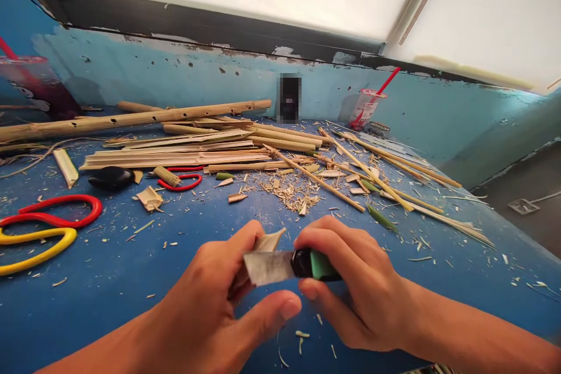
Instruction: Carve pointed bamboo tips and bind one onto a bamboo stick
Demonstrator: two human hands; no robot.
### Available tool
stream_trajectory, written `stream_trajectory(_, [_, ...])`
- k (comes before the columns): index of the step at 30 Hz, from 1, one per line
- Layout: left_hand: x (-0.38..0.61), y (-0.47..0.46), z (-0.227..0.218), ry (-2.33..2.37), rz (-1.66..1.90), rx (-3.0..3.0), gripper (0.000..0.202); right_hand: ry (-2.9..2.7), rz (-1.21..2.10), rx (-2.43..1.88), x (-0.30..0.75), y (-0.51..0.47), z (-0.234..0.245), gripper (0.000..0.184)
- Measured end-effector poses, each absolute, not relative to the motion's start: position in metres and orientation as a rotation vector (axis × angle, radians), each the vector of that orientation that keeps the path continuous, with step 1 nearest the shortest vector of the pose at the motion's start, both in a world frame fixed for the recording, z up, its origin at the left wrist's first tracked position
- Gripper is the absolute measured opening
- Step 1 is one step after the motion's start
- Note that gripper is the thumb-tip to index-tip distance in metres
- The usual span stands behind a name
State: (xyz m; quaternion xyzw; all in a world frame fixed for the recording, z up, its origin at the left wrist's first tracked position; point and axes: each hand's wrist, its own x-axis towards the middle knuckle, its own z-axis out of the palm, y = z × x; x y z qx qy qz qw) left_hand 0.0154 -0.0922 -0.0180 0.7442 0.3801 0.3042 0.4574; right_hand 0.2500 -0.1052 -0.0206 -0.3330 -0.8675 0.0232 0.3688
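My left hand [210, 304] is closed on a small piece of bamboo [268, 241], pinched between fingers and thumb. My right hand [355, 286] grips a knife by its green and black handle [316, 264]. The knife's broad metal blade [267, 267] points left and lies against the bamboo piece. Both hands hover just above the blue table [109, 286], near its front edge.
Long bamboo poles [131, 120] and split strips [175, 158] lie across the back of the table, with shavings [289, 187] in the middle. Red and yellow handled shears [48, 228] lie at left, beside a black stone [111, 177]. A plastic cup with red straw [366, 106] stands by the wall.
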Motion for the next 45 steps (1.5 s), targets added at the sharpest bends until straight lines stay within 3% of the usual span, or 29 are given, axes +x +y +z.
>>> stream_trajectory(7, [0.015, -0.088, -0.022, 0.847, 0.827, 2.12, 0.033, -2.228, 0.016, -0.851, 0.248, -0.108, -0.022, 0.021])
stream_trajectory(13, [0.015, -0.093, -0.03, 0.995, 0.988, 2.333, 0.045, -2.208, -0.025, -0.857, 0.247, -0.109, -0.022, 0.017])
stream_trajectory(24, [0.023, -0.064, -0.019, 1.24, 0.995, 2.127, 0.046, -2.044, 0.052, -1.245, 0.239, -0.073, -0.02, 0.026])
stream_trajectory(29, [0.019, -0.08, -0.017, 1.075, 0.976, 2.019, 0.047, -1.783, -0.06, -1.413, 0.282, -0.032, -0.01, 0.025])
stream_trajectory(36, [0.037, -0.078, 0.006, 0.949, 0.783, 1.493, 0.053, -1.98, -0.043, -0.948, 0.275, -0.084, 0.016, 0.02])
stream_trajectory(40, [0.043, -0.082, 0.033, 0.811, 0.866, 1.59, 0.046, -2.014, -0.037, -0.781, 0.258, -0.091, 0.022, 0.019])
stream_trajectory(45, [0.055, -0.085, 0.055, 0.815, 0.897, 1.727, 0.047, -2.053, -0.269, -0.742, 0.264, -0.078, 0.031, 0.023])
